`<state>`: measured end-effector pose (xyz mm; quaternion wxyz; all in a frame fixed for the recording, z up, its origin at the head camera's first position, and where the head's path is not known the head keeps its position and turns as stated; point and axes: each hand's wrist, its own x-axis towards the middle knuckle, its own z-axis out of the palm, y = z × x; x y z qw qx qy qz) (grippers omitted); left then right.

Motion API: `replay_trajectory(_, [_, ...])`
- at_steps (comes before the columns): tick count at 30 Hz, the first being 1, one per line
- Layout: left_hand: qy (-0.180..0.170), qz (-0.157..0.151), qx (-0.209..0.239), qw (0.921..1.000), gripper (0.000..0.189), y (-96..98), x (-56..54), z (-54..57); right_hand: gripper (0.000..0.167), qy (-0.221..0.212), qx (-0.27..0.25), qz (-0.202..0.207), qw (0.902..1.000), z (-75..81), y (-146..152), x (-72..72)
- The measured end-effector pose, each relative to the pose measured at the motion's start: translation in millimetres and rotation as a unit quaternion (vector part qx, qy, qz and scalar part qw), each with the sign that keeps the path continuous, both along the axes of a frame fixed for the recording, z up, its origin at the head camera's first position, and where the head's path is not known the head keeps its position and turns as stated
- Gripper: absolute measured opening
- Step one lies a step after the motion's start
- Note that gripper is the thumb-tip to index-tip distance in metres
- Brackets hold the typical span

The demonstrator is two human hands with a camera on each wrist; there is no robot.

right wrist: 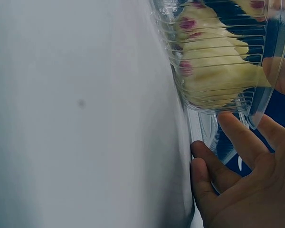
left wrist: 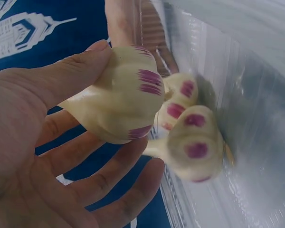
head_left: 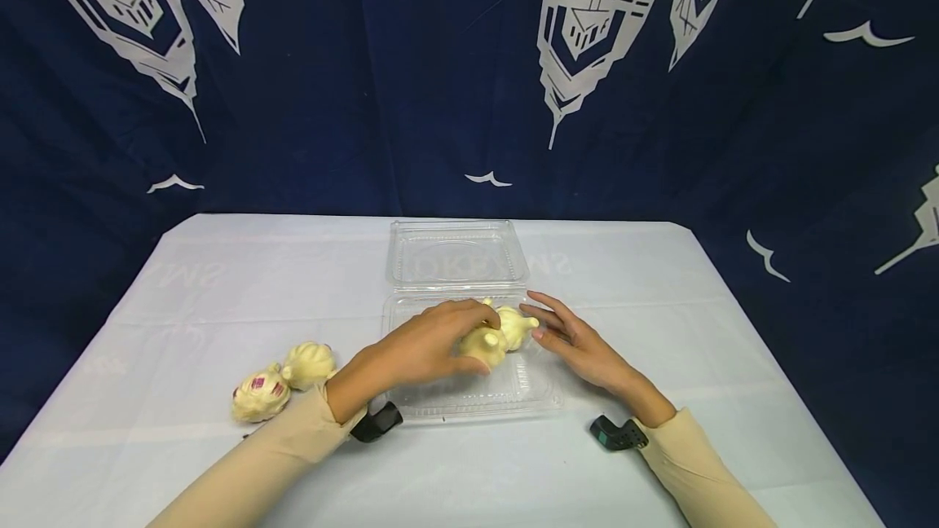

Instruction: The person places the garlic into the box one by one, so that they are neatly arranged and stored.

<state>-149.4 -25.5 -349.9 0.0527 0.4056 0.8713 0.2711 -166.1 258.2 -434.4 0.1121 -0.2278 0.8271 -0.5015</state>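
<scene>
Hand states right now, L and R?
Left hand: holding a garlic bulb between thumb and fingers.
Right hand: open, holding nothing, at the clear container's side.

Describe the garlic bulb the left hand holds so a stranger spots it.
On the white table sits an open clear container. Over its base reaches the left hand. It grips a cream garlic bulb with purple streaks, the only bulb in anyone's grasp.

Purple-streaked garlic bulb (left wrist: 121, 95) held over open clear container (head_left: 469, 398), 2 bulbs (left wrist: 194, 147) inside, 2 others (head_left: 262, 394) outside
</scene>
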Motion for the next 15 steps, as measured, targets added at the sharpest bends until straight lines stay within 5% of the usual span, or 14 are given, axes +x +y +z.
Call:
replay_trajectory(7, [-0.015,0.017,-0.087,0.9959,0.048,19.4,4.2,-2.4,0.058,-0.009,-0.005,0.005,0.9999,-1.3,-0.2,-0.3])
replay_trajectory(15, [0.003,0.013,-0.138,0.9904,0.048,37.2,10.5,-9.0,0.059,-0.005,-0.005,0.004,1.0000,0.5,0.2,-0.9])
